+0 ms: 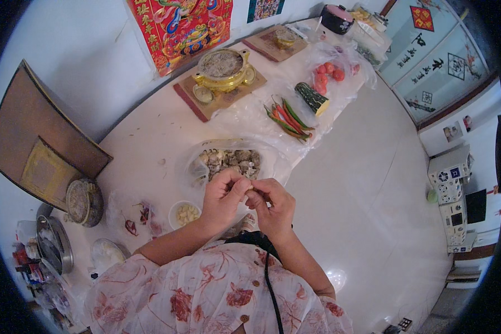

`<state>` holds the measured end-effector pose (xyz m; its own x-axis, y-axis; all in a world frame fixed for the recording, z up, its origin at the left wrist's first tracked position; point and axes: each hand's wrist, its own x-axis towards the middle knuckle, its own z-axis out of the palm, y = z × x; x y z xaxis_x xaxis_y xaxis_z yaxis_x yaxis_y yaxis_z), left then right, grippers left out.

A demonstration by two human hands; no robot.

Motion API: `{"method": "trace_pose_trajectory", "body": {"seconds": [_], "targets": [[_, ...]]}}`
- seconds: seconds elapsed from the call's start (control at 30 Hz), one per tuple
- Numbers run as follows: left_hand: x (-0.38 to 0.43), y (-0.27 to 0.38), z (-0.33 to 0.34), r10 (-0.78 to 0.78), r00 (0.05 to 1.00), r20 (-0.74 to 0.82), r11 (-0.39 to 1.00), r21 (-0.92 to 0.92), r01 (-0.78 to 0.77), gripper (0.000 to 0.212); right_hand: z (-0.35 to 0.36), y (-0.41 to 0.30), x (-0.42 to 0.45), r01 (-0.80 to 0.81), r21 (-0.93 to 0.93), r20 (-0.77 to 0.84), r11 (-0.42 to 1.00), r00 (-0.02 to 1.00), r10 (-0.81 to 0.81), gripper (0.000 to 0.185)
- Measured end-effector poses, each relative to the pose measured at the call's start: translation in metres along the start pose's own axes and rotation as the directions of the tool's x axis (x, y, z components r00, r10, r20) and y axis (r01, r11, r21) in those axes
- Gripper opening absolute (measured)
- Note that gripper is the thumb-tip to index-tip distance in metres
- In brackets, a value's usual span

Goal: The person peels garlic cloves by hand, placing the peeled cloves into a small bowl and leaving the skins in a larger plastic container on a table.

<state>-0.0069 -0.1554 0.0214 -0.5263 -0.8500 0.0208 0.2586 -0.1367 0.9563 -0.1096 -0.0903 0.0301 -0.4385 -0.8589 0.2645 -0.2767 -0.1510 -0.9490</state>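
My left hand (pixel 222 201) and my right hand (pixel 277 211) meet at the fingertips around a small pale piece, apparently a garlic clove (pixel 249 188). Fingers hide most of it. Just beyond them an opened clear plastic bag (pixel 195 167) holds garlic bulbs and loose cloves (pixel 241 160), some greyish brown, some pale. A small white bowl (pixel 172 217) of peeled garlic cloves (pixel 187 214) stands to the left of my left forearm.
Red and green chili peppers (pixel 290 119), a cut squash (pixel 311 97) and tomatoes (pixel 330 73) lie on plastic to the right. Behind are a gold incense burner (pixel 220 73) and a lidded pot (pixel 337 18). Dried red chilies (pixel 131 227) lie left. The table's edge (pixel 302 158) borders the floor.
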Motion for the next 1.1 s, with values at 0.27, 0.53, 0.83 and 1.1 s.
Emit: {"method": "trace_pose_trajectory", "body": {"seconds": [0.27,0.53,0.83,1.1], "targets": [[0.002,0.006,0.001,-0.063,0.998,0.007,0.994,0.088,0.062,0.02,0.001,0.009,-0.002,0.014,0.144,-0.028,0.99,1.0,-0.01,0.014],[0.004,0.018,0.001,-0.145,0.989,0.039,0.989,0.028,0.144,0.02,-0.004,0.017,-0.001,-0.097,0.435,0.083,0.895,0.994,0.068,0.013],[0.004,0.015,0.0,-0.041,0.996,0.082,0.998,0.049,0.037,0.016,0.0,0.017,-0.002,-0.156,0.494,0.087,0.855,0.988,0.13,0.018],[0.005,0.008,-0.008,-0.012,0.997,0.072,0.983,0.184,-0.002,0.016,0.002,0.015,-0.003,-0.097,0.382,0.031,0.919,0.995,0.092,0.017]]}}
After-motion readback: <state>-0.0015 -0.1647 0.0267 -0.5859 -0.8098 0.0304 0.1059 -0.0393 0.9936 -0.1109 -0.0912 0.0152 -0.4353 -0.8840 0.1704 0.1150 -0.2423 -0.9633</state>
